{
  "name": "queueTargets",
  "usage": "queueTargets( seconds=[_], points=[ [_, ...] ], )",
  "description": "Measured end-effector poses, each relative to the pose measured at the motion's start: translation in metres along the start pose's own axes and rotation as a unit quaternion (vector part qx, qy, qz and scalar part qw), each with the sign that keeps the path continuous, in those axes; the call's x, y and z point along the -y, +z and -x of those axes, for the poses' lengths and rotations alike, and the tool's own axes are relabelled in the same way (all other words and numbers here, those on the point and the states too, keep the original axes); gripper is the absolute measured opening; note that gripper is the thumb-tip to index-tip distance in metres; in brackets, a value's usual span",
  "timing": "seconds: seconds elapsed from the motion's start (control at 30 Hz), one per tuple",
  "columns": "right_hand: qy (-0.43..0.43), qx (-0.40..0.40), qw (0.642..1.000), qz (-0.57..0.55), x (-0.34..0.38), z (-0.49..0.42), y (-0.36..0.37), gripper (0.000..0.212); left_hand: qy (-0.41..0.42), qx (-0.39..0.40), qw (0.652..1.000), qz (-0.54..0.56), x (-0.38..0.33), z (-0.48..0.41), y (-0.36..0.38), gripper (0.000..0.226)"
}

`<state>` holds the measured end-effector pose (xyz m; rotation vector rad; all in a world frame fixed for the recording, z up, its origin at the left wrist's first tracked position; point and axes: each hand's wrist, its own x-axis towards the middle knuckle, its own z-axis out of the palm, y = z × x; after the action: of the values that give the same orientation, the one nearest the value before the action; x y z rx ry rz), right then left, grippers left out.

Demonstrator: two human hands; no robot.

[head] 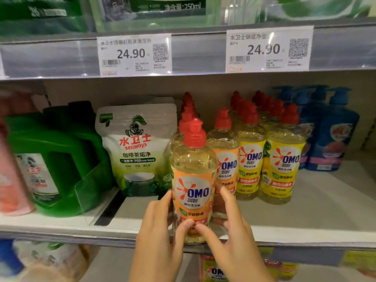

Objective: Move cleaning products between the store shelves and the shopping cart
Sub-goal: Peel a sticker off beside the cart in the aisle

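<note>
An OMO dish-soap bottle (pixel 193 180) with an orange label and red cap stands upright at the front edge of the middle shelf (pixel 305 220). My left hand (pixel 160 237) grips its lower left side, thumb across the front. My right hand (pixel 230 231) grips its lower right side, thumb meeting the left thumb on the label. Behind it runs a row of the same orange-label bottles (pixel 225 159). To the right stand yellow-label OMO bottles (pixel 280 165).
A white Seaways pouch (pixel 138 151) and green jugs (pixel 55 159) behind a clear divider stand to the left. Blue pump bottles (pixel 329 135) fill the right. The upper shelf rail carries 24.90 price tags (pixel 134 54). More products sit on the shelf below.
</note>
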<state>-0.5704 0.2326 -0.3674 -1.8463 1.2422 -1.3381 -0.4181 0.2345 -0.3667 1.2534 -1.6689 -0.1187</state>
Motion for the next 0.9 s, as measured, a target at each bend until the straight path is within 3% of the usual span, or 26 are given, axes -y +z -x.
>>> queueTargets(
  seconds=[0.17,0.4,0.57,0.7,0.83,0.9],
  points=[
    [0.009,-0.007,1.0,-0.01,-0.002,-0.002,0.0,0.091,0.01,-0.023,1.0,-0.016,0.002,-0.002,0.003,0.063],
    [-0.046,0.015,0.999,0.008,0.006,-0.008,-0.006,0.089,-0.021,-0.079,0.995,0.058,-0.001,-0.002,0.005,0.064],
    [-0.025,-0.009,1.0,0.0,-0.002,-0.006,-0.011,0.091,0.0,-0.06,0.998,-0.006,-0.003,-0.005,0.008,0.063],
    [-0.011,-0.002,1.0,-0.016,-0.006,-0.003,-0.015,0.085,-0.013,-0.046,0.996,-0.076,-0.008,-0.01,0.005,0.079],
    [0.01,0.04,0.999,-0.024,-0.005,-0.008,-0.016,0.07,-0.059,-0.041,0.997,-0.02,-0.007,-0.012,0.009,0.106],
    [0.033,0.045,0.998,-0.017,-0.002,-0.012,-0.018,0.064,-0.058,-0.05,0.997,-0.001,-0.006,-0.011,0.01,0.106]
  ],
)
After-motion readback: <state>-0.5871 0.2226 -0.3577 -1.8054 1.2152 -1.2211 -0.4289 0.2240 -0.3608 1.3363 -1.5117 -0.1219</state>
